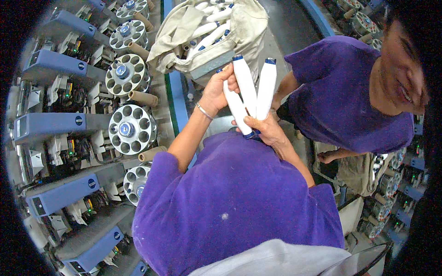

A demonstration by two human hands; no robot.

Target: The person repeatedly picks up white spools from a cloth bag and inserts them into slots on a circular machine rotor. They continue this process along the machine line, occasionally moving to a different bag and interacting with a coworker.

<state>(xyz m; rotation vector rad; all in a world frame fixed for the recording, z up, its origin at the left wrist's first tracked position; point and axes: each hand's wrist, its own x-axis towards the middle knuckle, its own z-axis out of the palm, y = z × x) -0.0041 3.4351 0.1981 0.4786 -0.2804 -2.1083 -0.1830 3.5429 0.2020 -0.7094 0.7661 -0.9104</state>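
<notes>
Head view, only one on hand. Three white bobbins (248, 89) stood fanned in the upper middle of the frame, long axes near upright, blue-capped tips at top, bases converging low toward the right hand (267, 131). The right hand sat just below them, fingers curled shut around the gathered blue bases, thumb across the front. The left hand (216, 92) lay to the left of the fan, at mid-height, fingers wrapped on the leftmost bobbin's upper part. So the bobbins ran up and away from the right hand, and sideways-right from the left hand; both were touching, the right carrying the bundle's foot.

Behind and above the hands, a beige cloth sack (207, 41) hung open at top centre, holding more white bobbins; I made out about six, the rest hidden in folds.

Left of frame: a winding machine, with five round magazine discs (130, 129) in a column from upper left down to lower centre-left, each ringed with holes. Four brown cardboard tubes (143, 98) stuck out beside them. Blue-grey housings (50, 126) lined the far left, about five.

Right of frame: a second person (345, 96) in a purple shirt, well apart from the bobbins. More discs showed along the right edge, too small to count.
</notes>
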